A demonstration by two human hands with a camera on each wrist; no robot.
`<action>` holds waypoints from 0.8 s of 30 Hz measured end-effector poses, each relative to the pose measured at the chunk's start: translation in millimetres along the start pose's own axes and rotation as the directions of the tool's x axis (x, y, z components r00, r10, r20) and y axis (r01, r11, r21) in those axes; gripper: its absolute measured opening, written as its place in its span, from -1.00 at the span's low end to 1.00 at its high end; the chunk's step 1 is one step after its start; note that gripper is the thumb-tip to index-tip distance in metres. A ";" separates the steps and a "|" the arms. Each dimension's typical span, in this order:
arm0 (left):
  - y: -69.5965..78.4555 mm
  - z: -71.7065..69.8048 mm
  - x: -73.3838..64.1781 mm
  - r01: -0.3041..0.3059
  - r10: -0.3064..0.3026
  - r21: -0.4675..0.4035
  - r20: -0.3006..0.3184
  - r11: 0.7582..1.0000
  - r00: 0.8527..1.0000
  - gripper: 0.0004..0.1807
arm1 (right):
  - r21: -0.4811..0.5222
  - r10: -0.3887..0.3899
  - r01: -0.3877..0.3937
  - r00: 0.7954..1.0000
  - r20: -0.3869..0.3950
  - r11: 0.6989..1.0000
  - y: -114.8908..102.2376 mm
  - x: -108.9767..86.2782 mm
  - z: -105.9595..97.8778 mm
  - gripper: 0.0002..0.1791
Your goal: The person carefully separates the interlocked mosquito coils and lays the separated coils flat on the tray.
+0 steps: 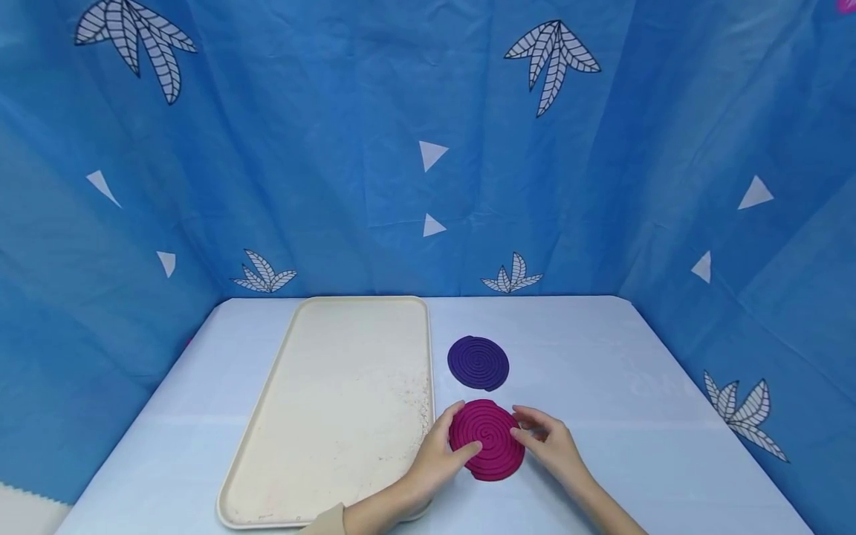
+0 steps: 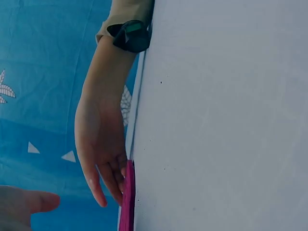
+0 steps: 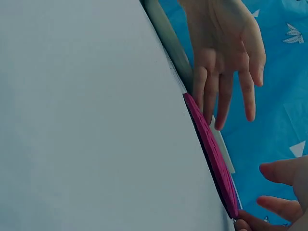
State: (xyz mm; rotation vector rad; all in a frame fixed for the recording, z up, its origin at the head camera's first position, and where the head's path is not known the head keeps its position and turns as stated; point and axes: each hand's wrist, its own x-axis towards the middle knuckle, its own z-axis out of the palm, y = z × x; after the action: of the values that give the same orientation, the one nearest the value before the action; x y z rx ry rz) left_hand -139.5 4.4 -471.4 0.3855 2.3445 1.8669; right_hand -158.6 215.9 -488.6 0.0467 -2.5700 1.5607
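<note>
A magenta coiled coaster-like disc (image 1: 487, 438) lies flat on the white table, with my two hands on either side. At its left edge is my left hand (image 1: 438, 452), fingers extended along the rim and thumb raised over the disc. My right hand (image 1: 550, 446) is at the right edge, its fingers loosely bent. In the right wrist view the magenta disc (image 3: 211, 154) is seen nearly edge-on, with the right hand's lower fingertips (image 3: 245, 219) at its near end. A purple coiled disc (image 1: 478, 363) lies just beyond the magenta one.
A cream tray (image 1: 428, 357) with a raised rim stands left of the discs, close to my left hand. The white table (image 1: 642, 386) extends to the right. Blue patterned cloth (image 1: 374, 148) encloses the back and sides.
</note>
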 end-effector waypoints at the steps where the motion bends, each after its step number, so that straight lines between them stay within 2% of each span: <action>1: -0.4 -0.2 0.3 -0.001 0.001 -0.013 -0.007 1.000 1.000 -0.26 | 0.016 0.015 -0.015 1.000 0.002 1.000 -0.4 -0.4 0.2 -0.60; 6: -2.1 -1.5 3.0 0.037 -0.040 -0.081 -0.026 0.996 0.999 -0.34 | 0.134 0.056 -0.061 0.997 0.046 0.989 -4.3 -1.9 -1.4 -0.53; 11: -1.1 -3.5 5.7 0.076 -0.086 -0.146 -0.062 0.986 0.994 -0.42 | 0.289 0.152 -0.187 0.978 0.140 0.939 -8.3 -0.8 -2.0 -0.42; 15: 0.0 -8.1 9.5 0.110 -0.130 -0.201 -0.088 0.973 0.988 -0.47 | 0.330 0.183 -0.212 0.976 0.119 0.920 -11.6 2.9 -2.0 -0.40; 20: 8.6 -23.6 17.5 0.158 -0.182 -0.252 -0.077 0.955 0.980 -0.47 | 0.375 0.202 -0.233 0.972 0.120 0.897 -26.0 13.0 -8.5 -0.38; 24: 19.8 -41.6 30.0 0.138 -0.168 -0.272 -0.090 0.952 0.982 -0.43 | 0.412 0.200 -0.240 0.970 0.139 0.879 -47.9 26.2 -10.6 -0.36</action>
State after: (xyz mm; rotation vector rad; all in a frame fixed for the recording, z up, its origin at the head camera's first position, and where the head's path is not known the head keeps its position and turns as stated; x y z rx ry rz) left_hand -176.3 -22.5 -440.6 0.0687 2.0782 2.1348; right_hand -178.9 204.2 -438.2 -0.1388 -2.3080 2.2336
